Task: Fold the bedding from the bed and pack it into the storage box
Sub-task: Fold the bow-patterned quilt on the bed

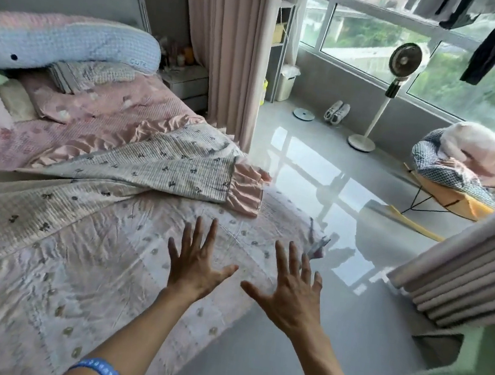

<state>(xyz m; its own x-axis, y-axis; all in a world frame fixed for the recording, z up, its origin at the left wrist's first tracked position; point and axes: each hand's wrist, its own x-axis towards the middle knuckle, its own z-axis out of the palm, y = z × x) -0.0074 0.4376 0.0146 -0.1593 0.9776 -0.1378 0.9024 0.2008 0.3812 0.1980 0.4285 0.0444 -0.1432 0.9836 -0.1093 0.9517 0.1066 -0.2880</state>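
A pale quilt (85,229) with small bow prints and a pink ruffled edge lies spread over the foot of the bed (87,111), one corner folded back on itself. My left hand (196,262) and my right hand (293,289) hover over the quilt's near right corner with fingers spread wide, holding nothing. A pink pillow (63,102) and a long blue bolster (70,44) lie at the head of the bed. No storage box is visible.
A glossy grey floor (318,180) stretches right of the bed. A standing fan (389,89), shoes (336,111) and a rocking chair (459,182) piled with cushions stand by the window. Pink curtains (232,45) hang behind the bed, and a green stool (473,371) sits at lower right.
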